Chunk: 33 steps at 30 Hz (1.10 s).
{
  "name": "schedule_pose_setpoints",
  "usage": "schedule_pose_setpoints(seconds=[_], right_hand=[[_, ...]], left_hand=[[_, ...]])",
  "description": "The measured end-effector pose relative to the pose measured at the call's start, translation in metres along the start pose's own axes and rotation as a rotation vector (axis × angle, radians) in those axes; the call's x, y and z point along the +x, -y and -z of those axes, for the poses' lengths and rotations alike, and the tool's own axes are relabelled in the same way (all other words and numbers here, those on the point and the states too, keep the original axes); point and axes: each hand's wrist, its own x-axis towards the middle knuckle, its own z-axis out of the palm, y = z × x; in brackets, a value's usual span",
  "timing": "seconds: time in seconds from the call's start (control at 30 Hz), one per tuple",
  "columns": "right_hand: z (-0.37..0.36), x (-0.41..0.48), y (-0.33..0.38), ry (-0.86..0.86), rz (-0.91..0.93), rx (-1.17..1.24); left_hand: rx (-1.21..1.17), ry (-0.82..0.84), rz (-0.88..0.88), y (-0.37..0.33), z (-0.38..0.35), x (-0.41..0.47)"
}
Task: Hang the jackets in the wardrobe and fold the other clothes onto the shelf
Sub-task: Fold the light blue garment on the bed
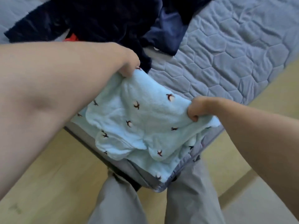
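A light blue fleece garment (142,126) with small dark embroidered marks lies folded over the near corner of the bed. My left hand (127,63) grips its far left edge, fingers curled round the fabric. Gripping the right edge is my right hand (199,109), fingers curled under it. Between the two hands the cloth is stretched; its lower folds hang over the mattress corner.
A grey quilted mattress (234,59) fills the upper right. Dark navy clothes (100,21) lie piled at the back, with a bit of red cloth (72,38) beneath. Below are the wooden floor (48,183) and my legs in grey trousers (191,199).
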Motion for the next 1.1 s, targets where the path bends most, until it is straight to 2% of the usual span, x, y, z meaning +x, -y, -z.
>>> schedule_pose_setpoints(seconds=[0.13,0.2,0.3,0.5,0.67,0.77,0.83,0.9,1.0,1.1], right_hand=[[0.083,0.005,-0.080,-0.321,-0.128,-0.015],[0.117,0.006,-0.107,-0.476,-0.137,0.002],[0.142,-0.001,-0.126,-0.607,-0.164,0.032],[0.108,-0.015,-0.127,-0.795,-0.128,0.032],[0.068,-0.028,-0.120,-0.990,-0.114,-0.110],[0.065,-0.024,-0.119,-1.009,-0.168,-0.084],[0.072,-0.016,-0.118,-0.971,-0.201,-0.026],[0.077,-0.007,-0.117,-0.950,-0.230,-0.008],[0.071,0.005,-0.105,-0.960,-0.242,-0.008],[0.035,0.014,-0.084,-0.984,-0.098,0.047]], left_hand=[[-0.170,-0.259,-0.068,-0.013,0.073,0.017],[-0.241,-0.405,-0.028,-0.014,0.100,0.028],[-0.285,-0.524,0.053,-0.017,0.120,0.034],[-0.238,-0.559,0.028,-0.014,0.099,0.025],[-0.128,-0.580,-0.032,-0.002,0.054,-0.005],[-0.039,-0.817,0.151,0.003,0.034,-0.011],[-0.113,-0.943,0.293,-0.001,0.023,-0.013],[-0.178,-0.907,0.316,-0.013,0.005,-0.011],[-0.247,-0.704,0.243,-0.041,-0.029,-0.002],[-0.466,-0.562,0.310,-0.066,-0.066,0.007]])
